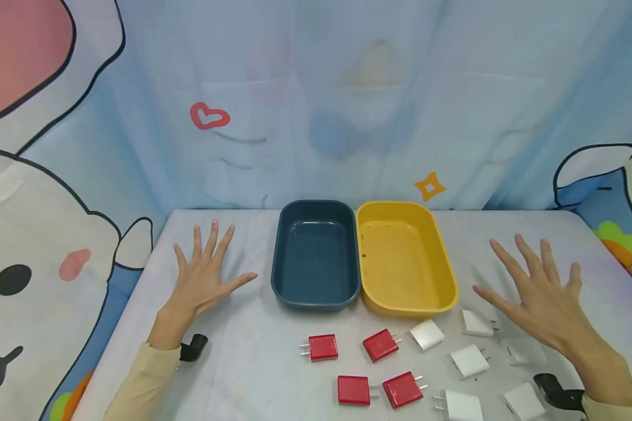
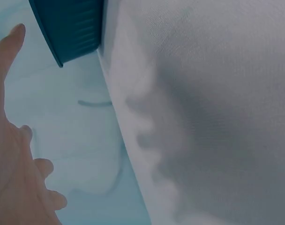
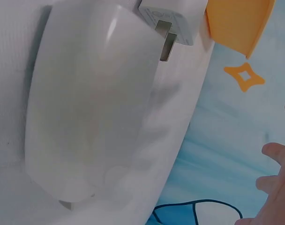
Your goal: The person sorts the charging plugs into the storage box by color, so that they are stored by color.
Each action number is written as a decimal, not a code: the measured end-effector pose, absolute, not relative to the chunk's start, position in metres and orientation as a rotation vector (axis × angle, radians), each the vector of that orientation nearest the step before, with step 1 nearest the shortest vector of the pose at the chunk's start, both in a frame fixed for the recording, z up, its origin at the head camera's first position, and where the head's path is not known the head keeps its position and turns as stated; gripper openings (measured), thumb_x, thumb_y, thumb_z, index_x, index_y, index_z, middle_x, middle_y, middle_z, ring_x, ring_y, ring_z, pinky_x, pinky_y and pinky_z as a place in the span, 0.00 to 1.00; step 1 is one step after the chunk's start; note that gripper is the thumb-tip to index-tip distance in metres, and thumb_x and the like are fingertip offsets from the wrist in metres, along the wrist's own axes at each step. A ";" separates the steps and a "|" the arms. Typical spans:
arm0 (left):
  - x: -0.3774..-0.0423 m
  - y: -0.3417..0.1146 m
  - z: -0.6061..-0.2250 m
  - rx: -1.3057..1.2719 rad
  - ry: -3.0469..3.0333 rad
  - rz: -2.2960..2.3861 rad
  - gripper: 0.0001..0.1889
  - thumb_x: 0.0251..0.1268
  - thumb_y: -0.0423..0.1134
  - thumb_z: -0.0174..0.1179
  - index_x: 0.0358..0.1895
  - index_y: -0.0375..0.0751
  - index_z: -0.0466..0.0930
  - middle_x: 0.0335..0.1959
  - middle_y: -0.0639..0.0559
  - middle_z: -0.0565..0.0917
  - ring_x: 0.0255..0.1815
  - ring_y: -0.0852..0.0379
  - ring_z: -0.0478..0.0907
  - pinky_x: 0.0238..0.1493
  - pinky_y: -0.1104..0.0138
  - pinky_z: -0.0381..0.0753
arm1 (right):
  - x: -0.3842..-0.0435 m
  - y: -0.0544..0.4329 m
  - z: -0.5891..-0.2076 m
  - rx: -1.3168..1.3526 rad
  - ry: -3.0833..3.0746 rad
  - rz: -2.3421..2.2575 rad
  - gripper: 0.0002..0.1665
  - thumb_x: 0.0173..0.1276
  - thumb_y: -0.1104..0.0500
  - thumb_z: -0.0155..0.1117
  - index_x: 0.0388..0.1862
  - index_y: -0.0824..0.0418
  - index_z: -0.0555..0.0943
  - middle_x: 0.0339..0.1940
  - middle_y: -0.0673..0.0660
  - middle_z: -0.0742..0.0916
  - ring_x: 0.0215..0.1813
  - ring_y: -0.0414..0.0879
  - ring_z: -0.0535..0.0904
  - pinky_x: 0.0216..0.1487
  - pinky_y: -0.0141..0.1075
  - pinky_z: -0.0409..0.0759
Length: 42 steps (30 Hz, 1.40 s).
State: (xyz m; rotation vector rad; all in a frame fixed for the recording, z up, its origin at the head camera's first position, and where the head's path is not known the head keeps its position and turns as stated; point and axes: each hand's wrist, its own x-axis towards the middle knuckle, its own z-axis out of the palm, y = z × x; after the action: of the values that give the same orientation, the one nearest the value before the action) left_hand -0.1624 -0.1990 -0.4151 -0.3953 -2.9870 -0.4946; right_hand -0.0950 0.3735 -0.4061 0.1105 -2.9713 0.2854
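My left hand [image 1: 202, 283] is held with fingers spread over the left of the table, left of the dark blue tray [image 1: 316, 304], and holds nothing. On the other side my right hand [image 1: 550, 307], also spread and holding nothing, is above several white charger plugs [image 1: 469, 361]. Beside the blue tray stands a yellow tray [image 1: 405, 310]. In front of the trays lie several red charger plugs [image 1: 323, 347]. The right wrist view shows one white charger plug [image 3: 91, 103] very close, with another white plug [image 3: 177, 18] behind it.
A white cloth covers the table [image 1: 242, 351]. Behind it hangs a light blue printed curtain [image 1: 305, 146], close to the trays' far edges. Dark wrist camera mounts [image 1: 193, 348] show at both wrists.
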 end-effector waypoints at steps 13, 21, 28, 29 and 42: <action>-0.148 -0.174 -0.407 -0.390 -3.031 -0.992 0.59 0.64 0.69 0.64 0.87 0.59 0.34 0.87 0.47 0.33 0.86 0.37 0.29 0.74 0.25 0.33 | -0.079 0.346 -0.399 0.188 -2.921 0.313 0.62 0.67 0.32 0.68 0.89 0.48 0.46 0.86 0.71 0.49 0.84 0.71 0.28 0.71 0.76 0.19; -0.140 -0.131 -0.412 -0.552 -2.955 -1.464 0.67 0.56 0.64 0.74 0.87 0.55 0.31 0.88 0.51 0.37 0.87 0.45 0.38 0.79 0.34 0.49 | -0.057 0.305 -0.379 0.380 -2.801 0.482 0.65 0.56 0.45 0.82 0.86 0.50 0.56 0.86 0.65 0.55 0.86 0.67 0.36 0.77 0.70 0.26; -0.139 -0.119 -0.426 -0.437 -2.892 -1.619 0.75 0.48 0.62 0.80 0.87 0.47 0.29 0.88 0.45 0.38 0.86 0.42 0.41 0.79 0.36 0.53 | -0.036 0.270 -0.363 0.527 -2.800 0.738 0.64 0.50 0.51 0.89 0.83 0.47 0.63 0.85 0.57 0.60 0.82 0.62 0.53 0.68 0.75 0.62; -0.139 -0.118 -0.427 -0.421 -2.890 -1.634 0.75 0.47 0.62 0.81 0.86 0.47 0.29 0.87 0.45 0.38 0.86 0.41 0.41 0.79 0.37 0.53 | -0.034 0.265 -0.361 0.549 -2.813 0.764 0.64 0.50 0.50 0.90 0.83 0.46 0.64 0.84 0.56 0.62 0.80 0.59 0.58 0.63 0.72 0.69; -0.133 -0.112 -0.432 -0.318 -2.871 -1.672 0.79 0.43 0.63 0.83 0.86 0.44 0.27 0.87 0.42 0.38 0.86 0.40 0.42 0.79 0.38 0.54 | -0.026 0.233 -0.393 0.954 -3.245 1.158 0.28 0.60 0.45 0.82 0.59 0.40 0.83 0.58 0.43 0.81 0.55 0.43 0.79 0.52 0.37 0.87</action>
State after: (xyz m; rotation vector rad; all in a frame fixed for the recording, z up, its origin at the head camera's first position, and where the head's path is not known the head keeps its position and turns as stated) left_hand -0.1328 -0.1121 -0.4322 -0.3176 -2.8715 -1.6720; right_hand -0.0265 0.2326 -0.3926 0.9535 -3.2450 1.1577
